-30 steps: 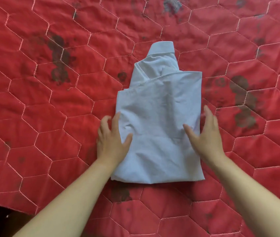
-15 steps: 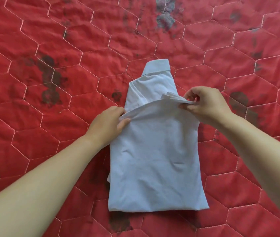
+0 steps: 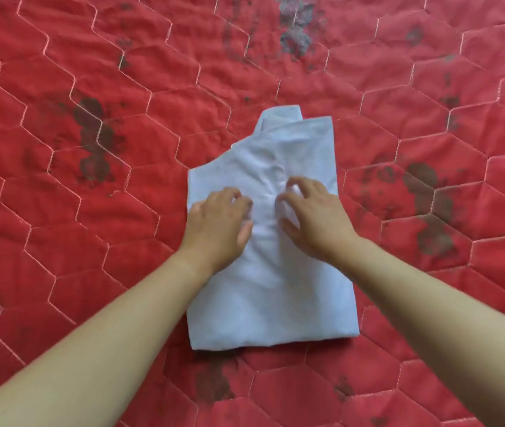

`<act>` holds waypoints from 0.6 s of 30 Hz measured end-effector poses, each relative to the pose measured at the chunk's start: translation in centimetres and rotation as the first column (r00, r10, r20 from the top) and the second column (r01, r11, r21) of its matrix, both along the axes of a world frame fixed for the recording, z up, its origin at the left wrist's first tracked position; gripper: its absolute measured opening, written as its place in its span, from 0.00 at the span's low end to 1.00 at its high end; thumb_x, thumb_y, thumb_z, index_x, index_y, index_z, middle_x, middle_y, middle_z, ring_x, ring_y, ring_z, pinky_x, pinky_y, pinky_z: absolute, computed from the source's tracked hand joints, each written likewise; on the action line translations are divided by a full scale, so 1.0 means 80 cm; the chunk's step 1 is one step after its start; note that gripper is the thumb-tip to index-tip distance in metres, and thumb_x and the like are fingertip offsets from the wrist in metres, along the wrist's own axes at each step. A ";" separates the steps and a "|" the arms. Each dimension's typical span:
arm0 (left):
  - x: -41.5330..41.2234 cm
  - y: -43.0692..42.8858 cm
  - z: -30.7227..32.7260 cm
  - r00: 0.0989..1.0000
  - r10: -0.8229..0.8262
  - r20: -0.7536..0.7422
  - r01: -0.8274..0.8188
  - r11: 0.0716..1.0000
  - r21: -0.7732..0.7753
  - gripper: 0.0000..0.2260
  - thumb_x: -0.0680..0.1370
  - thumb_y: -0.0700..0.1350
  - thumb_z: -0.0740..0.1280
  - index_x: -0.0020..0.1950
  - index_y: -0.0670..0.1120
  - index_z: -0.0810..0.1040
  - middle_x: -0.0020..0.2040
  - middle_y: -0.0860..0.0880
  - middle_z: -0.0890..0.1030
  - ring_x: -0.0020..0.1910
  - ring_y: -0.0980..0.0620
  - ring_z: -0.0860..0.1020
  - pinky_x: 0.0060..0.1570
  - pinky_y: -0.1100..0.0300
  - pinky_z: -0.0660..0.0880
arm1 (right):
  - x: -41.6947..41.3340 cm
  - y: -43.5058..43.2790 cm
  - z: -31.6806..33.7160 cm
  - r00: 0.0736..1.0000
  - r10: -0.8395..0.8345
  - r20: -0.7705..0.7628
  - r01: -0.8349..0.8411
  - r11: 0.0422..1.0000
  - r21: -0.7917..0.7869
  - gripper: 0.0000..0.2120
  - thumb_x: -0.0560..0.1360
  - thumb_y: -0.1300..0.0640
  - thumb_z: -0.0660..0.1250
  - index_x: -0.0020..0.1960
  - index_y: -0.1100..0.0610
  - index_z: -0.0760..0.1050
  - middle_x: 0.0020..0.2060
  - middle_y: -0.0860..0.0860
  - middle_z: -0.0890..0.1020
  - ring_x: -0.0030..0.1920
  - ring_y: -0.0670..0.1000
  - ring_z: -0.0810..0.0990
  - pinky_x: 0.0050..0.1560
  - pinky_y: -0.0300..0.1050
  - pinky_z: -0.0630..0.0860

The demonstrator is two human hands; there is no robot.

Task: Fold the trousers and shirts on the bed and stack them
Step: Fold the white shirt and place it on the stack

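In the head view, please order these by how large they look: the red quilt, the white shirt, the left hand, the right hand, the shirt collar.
1. red quilt, fills the frame
2. white shirt
3. left hand and right hand: they look alike, so not ranked
4. shirt collar, only partly showing

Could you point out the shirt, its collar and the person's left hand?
shirt [image 3: 272,303], head view: flat lower panel.
collar [image 3: 282,114], head view: folded top edge.
left hand [image 3: 217,223], head view: back of the hand.

Palm-down, side by side — left grip [image 3: 218,224] and right grip [image 3: 309,217], loosely curled.
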State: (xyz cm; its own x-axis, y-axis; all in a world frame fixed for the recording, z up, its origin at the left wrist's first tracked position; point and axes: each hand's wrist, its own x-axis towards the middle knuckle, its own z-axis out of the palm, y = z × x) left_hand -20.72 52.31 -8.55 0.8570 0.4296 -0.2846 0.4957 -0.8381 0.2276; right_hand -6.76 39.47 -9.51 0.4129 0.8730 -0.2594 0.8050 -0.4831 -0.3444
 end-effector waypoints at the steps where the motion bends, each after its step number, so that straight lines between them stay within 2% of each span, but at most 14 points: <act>1: -0.016 -0.017 -0.005 0.998 -0.031 -0.061 0.030 0.999 -0.026 0.17 0.76 0.53 0.61 0.64 0.51 0.70 0.65 0.50 0.68 0.61 0.47 0.70 0.54 0.51 0.67 | -0.012 -0.020 -0.005 1.000 0.018 -0.017 -0.018 1.000 -0.020 0.20 0.72 0.54 0.65 0.63 0.54 0.71 0.69 0.54 0.65 0.69 0.56 0.63 0.54 0.53 0.72; 4: -0.067 -0.061 -0.006 0.989 -0.096 -0.109 0.091 0.995 -0.051 0.16 0.75 0.50 0.64 0.62 0.50 0.73 0.63 0.49 0.71 0.59 0.46 0.72 0.55 0.50 0.66 | -0.042 -0.073 -0.008 0.999 -0.013 -0.053 0.013 1.000 -0.006 0.20 0.70 0.58 0.68 0.61 0.57 0.74 0.71 0.57 0.65 0.72 0.57 0.61 0.56 0.55 0.71; 8: -0.124 -0.113 -0.008 0.997 -0.073 0.033 0.074 0.997 -0.021 0.16 0.67 0.43 0.73 0.54 0.47 0.80 0.56 0.45 0.78 0.53 0.44 0.79 0.52 0.46 0.71 | -0.086 -0.127 -0.013 0.999 -0.049 0.015 0.046 0.986 0.159 0.21 0.67 0.59 0.72 0.59 0.60 0.76 0.68 0.61 0.69 0.68 0.65 0.67 0.56 0.58 0.71; 10: -0.144 -0.132 -0.015 0.998 -0.041 0.057 0.042 0.999 -0.019 0.13 0.69 0.42 0.72 0.53 0.48 0.80 0.56 0.46 0.79 0.54 0.45 0.78 0.55 0.44 0.69 | -0.106 -0.144 -0.018 0.998 -0.064 -0.001 0.063 0.969 0.239 0.19 0.68 0.59 0.72 0.58 0.60 0.77 0.64 0.62 0.72 0.64 0.63 0.70 0.54 0.58 0.72; 13: -0.162 -0.152 -0.031 0.997 -0.018 0.076 0.017 1.000 0.010 0.11 0.74 0.46 0.65 0.54 0.51 0.80 0.58 0.48 0.78 0.57 0.47 0.78 0.61 0.42 0.64 | -0.128 -0.165 -0.031 0.999 -0.052 0.001 0.050 0.970 0.236 0.14 0.68 0.59 0.70 0.53 0.58 0.78 0.58 0.59 0.76 0.59 0.58 0.72 0.51 0.56 0.73; 15: -0.169 -0.158 -0.043 0.998 0.007 0.057 -0.008 1.000 0.010 0.16 0.75 0.50 0.61 0.61 0.52 0.77 0.66 0.46 0.74 0.66 0.44 0.72 0.65 0.41 0.61 | -0.131 -0.174 -0.042 0.998 -0.055 0.005 0.053 0.982 0.182 0.15 0.70 0.57 0.69 0.56 0.57 0.78 0.62 0.58 0.74 0.64 0.61 0.71 0.56 0.57 0.71; 18: -0.170 -0.145 -0.055 0.997 0.071 -0.032 -0.071 0.997 0.006 0.24 0.76 0.56 0.60 0.72 0.56 0.64 0.76 0.48 0.58 0.75 0.43 0.55 0.68 0.41 0.53 | -0.125 -0.177 -0.050 0.996 -0.094 0.003 0.092 0.981 0.170 0.20 0.72 0.52 0.67 0.62 0.57 0.75 0.68 0.59 0.69 0.69 0.63 0.65 0.64 0.57 0.65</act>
State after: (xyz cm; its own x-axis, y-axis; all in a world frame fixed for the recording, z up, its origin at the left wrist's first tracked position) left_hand -34.29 40.71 -12.94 0.8146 0.4909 -0.3090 0.5613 -0.8014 0.2067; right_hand -16.78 25.30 -13.55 0.4962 0.8617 -0.1056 0.7637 -0.4911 -0.4190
